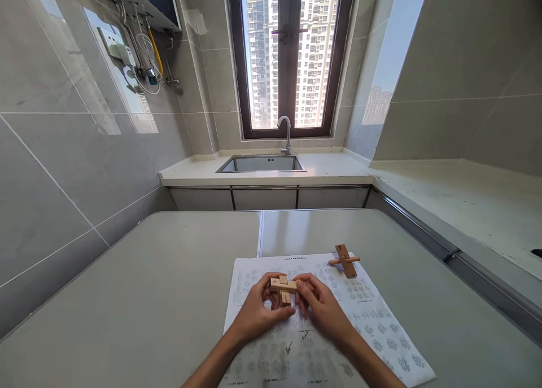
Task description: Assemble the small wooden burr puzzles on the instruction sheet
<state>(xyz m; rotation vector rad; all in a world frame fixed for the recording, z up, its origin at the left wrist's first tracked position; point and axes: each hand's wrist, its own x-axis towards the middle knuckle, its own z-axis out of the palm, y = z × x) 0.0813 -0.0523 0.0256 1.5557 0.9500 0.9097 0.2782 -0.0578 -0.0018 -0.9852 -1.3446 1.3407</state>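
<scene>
Between my two hands is a small wooden interlocking puzzle made of several pale blocks, partly put together in a cross shape. My left hand grips it from the left, with fingers behind it and the thumb along its lower side. From the other side, my right hand pinches the end of the block that points right. Both hands are just over a large printed paper sheet with rows of small diagrams. A darker flat wooden piece with a rod through it lies at the sheet's upper right.
The sheet rests on a pale table with a seam down its middle. Beyond its far edge are a white counter, a sink and a faucet below a window. Another counter runs along the right.
</scene>
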